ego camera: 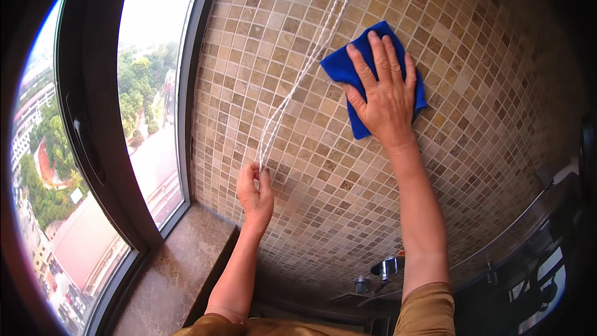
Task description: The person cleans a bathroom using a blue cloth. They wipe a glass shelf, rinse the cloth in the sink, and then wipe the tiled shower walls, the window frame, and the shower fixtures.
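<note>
A blue cloth (359,74) lies flat against the wall of small beige and brown mosaic tiles (303,149). My right hand (387,88) presses on it with the fingers spread, and corners of the cloth stick out around the hand. Lower and to the left, my left hand (255,193) pinches a looped white cord (303,72) between thumb and fingers. The two strands of the cord run up and to the right from there, past the top of the picture. What the palm of my right hand covers is hidden.
At the left are a dark-framed window (184,102) with a handle (86,144) and a brown marble sill (186,252). Chrome fittings (389,268) stick out of the wall low down. A dark glossy panel (494,298) with reflections stands at the lower right.
</note>
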`<state>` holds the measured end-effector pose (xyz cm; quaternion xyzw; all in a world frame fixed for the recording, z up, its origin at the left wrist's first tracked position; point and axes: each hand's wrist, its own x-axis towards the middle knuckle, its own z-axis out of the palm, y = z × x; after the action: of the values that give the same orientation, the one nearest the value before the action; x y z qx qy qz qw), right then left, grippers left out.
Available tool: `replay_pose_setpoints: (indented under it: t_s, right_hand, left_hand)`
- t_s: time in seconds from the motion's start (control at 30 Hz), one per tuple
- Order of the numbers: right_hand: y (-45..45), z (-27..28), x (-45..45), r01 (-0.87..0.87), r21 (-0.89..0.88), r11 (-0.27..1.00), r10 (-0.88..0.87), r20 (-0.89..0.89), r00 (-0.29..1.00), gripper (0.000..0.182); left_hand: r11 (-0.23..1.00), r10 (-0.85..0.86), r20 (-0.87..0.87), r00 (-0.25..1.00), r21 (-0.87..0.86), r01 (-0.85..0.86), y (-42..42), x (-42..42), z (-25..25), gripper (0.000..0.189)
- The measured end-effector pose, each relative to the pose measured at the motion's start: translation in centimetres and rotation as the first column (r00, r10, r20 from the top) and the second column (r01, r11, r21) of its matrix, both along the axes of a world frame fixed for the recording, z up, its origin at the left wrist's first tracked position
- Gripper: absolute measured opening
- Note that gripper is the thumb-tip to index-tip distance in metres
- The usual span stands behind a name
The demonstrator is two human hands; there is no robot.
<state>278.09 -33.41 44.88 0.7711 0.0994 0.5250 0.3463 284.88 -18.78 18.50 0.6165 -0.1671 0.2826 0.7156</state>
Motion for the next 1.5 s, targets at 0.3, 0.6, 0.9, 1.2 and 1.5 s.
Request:
replay_pose_setpoints:
  t_s: [0.3, 0.6, 0.9, 1.2, 1.5]
  right_hand:
    - [3.1, -5.3, 4.7, -0.198, -0.170, 0.965, 0.091, -0.490, 0.867, 0.064]
    - [4.3, 5.5, 6.7, -0.029, -0.117, 0.993, 0.048, 0.164, 0.985, 0.059]
    - [7.6, -3.7, 10.6, -0.251, -0.253, 0.934, 0.091, -0.513, 0.854, 0.062]
    - [8.5, 3.9, 13.4, -0.123, -0.224, 0.967, 0.143, 0.074, 0.987, 0.059]
    - [11.1, 2.2, 17.0, -0.292, -0.250, 0.923, 0.252, -0.182, 0.951, 0.059]
  left_hand:
    - [0.719, -0.546, 0.145, 0.825, -0.424, 0.551, 3.6, -3.0, 4.6, 0.010]
    - [0.769, -0.559, 0.166, 0.813, -0.263, 0.583, 7.5, -4.7, 4.4, 0.009]
    - [0.917, -0.395, 0.091, 0.914, -0.009, 0.398, 10.4, -5.8, 1.5, 0.018]
    - [0.931, -0.365, 0.106, 0.925, 0.029, 0.364, 10.5, -6.0, 0.9, 0.013]
    - [0.956, -0.241, -0.029, 0.970, -0.178, 0.233, 12.1, -3.6, 0.5, 0.007]
